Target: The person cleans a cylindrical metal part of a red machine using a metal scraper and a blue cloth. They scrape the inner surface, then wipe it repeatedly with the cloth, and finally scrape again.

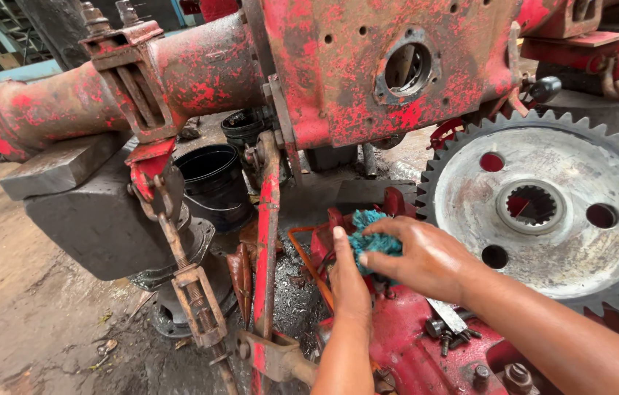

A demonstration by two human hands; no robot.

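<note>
- Hands first: our right hand (426,257) is clamped on a teal rag (371,235), pressing it against a red machine part (426,351); our left hand (349,281) lies just beside it, thumb up, fingers hidden, so we cannot tell its grip.
- We see the big red, rust-worn housing (338,73) spanning the top, its axle tube (104,95) running left.
- We see a large toothed gear (543,208) with a splined centre hole just right of the rag.
- We see a black bucket (214,183) under the housing.
- We see loose bolts (448,336) near our right wrist.
</note>
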